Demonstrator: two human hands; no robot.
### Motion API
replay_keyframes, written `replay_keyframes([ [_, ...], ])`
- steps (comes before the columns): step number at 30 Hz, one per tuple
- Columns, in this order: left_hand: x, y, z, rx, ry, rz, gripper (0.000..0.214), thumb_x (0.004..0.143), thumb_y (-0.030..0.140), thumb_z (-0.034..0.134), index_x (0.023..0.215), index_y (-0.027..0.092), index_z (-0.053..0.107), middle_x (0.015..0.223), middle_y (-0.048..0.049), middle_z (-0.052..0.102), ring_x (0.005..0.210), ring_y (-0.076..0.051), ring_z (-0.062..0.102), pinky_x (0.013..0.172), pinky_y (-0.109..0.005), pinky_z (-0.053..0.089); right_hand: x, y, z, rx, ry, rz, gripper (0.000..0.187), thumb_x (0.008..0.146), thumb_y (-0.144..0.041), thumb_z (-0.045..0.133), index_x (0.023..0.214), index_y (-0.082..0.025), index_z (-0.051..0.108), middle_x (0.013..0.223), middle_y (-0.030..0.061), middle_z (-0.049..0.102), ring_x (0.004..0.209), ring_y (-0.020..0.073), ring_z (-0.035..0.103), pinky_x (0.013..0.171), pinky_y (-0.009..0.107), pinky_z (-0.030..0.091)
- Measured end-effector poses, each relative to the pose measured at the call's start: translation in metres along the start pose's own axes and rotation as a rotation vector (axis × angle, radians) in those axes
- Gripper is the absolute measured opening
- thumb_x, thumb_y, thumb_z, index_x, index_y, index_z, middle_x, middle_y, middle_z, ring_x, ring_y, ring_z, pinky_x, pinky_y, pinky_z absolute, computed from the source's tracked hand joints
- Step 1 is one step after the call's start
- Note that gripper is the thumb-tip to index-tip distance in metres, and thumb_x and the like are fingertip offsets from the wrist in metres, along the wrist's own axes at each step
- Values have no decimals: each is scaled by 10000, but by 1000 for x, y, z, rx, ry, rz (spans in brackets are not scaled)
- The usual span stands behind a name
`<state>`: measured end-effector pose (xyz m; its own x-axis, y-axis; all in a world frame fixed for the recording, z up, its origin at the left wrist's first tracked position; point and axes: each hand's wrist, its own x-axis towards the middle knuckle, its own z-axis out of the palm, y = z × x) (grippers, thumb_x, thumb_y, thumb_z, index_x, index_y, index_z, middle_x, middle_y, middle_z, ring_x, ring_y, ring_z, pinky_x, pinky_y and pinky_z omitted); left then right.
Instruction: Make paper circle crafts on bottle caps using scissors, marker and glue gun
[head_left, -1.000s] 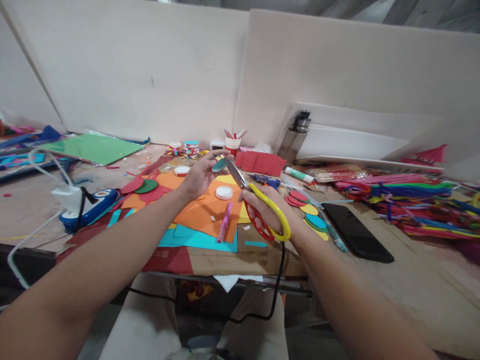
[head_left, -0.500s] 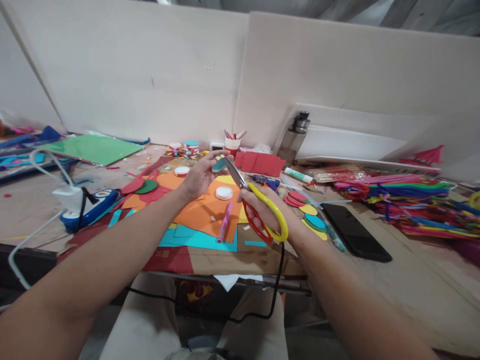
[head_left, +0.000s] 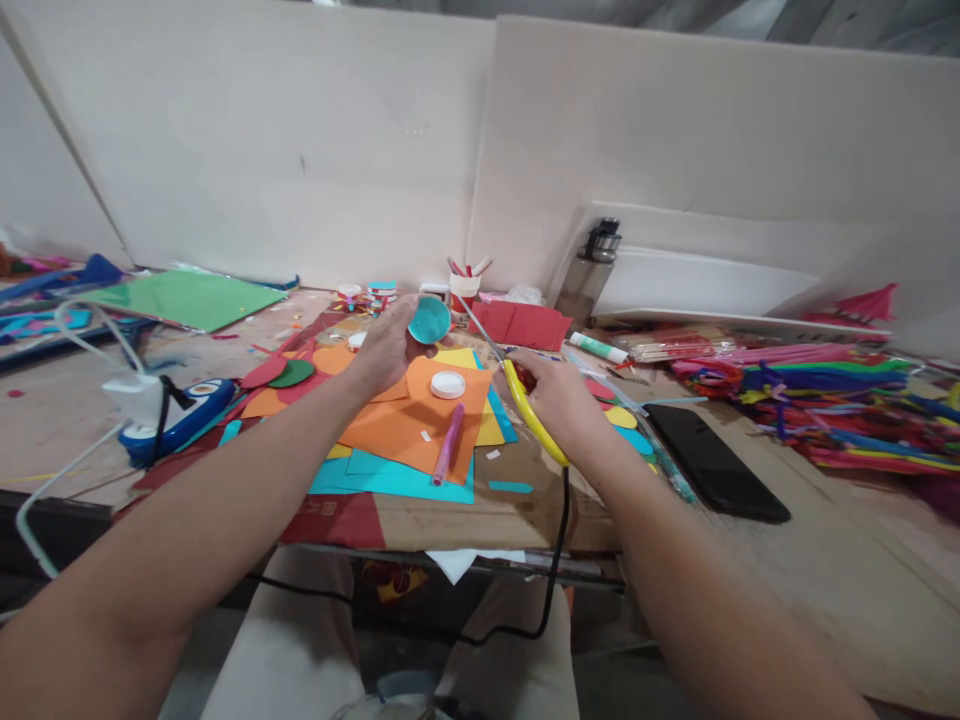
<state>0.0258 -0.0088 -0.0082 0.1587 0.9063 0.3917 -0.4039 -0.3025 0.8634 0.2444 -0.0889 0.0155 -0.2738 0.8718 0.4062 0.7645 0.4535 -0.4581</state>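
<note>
Raised over the orange paper, my left hand (head_left: pixel 390 345) grips a small round piece with a teal face (head_left: pixel 430 320), turned toward me. The far side of that piece is hidden. To its right, my right hand (head_left: pixel 551 395) is closed around scissors (head_left: pixel 530 412) with yellow and red handles. Their blades point up and left, apart from the round piece. Beneath the hands lie orange paper (head_left: pixel 409 425), teal paper (head_left: pixel 390 485), a white round lid (head_left: pixel 448 384) and a pink-purple pen (head_left: pixel 448 445).
Red and green paper circles (head_left: pixel 292 373) lie on the left, near a blue device (head_left: pixel 180 415) with a white cable. At right are a black phone (head_left: pixel 712 460), a glue stick (head_left: pixel 598 347), a bottle (head_left: pixel 589 275) and bundled pipe cleaners (head_left: pixel 832 390). A cup of pens (head_left: pixel 465 288) stands behind.
My left hand has turned the round piece so its teal face shows fully. The scissors have come away to the right and rotated, now seen nearly edge-on.
</note>
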Motion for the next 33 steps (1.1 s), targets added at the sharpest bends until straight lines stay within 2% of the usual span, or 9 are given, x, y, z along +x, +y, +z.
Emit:
replay_keyframes([
  [4,-4,2,0,50,-60,-29,383,771,452,753,975,174,586,750,-28,693,586,-133,659,448,-207,393,4,11,-3,-195,-5,4,299,846,-182,503,1071,-209,699,976,80,749,800,192,627,671,262,375],
  [9,-5,6,0,68,-65,-42,332,743,374,771,914,160,583,754,-29,697,558,-117,642,499,-227,453,3,8,-5,-300,-28,-30,250,859,-245,540,1043,-197,702,926,98,740,769,195,610,658,260,366],
  [19,-3,11,-5,129,-98,-72,302,711,343,749,877,152,584,696,-38,702,478,-131,618,441,-233,404,2,7,-3,-312,-37,-68,280,895,-264,528,1110,-206,698,1066,118,728,921,222,631,745,272,405],
  [25,-5,14,-2,173,-101,-52,260,713,312,734,852,154,581,690,-51,706,483,-146,628,437,-244,394,2,7,-3,-260,-80,-74,280,894,-254,513,1090,-198,705,1009,107,743,891,223,635,720,270,402],
  [33,-4,13,-5,215,-141,-36,271,717,337,735,842,149,586,669,-35,685,469,-132,621,426,-229,369,2,10,-2,-353,-58,-78,298,922,-276,481,1117,-220,699,1052,113,739,952,241,648,773,294,415],
])
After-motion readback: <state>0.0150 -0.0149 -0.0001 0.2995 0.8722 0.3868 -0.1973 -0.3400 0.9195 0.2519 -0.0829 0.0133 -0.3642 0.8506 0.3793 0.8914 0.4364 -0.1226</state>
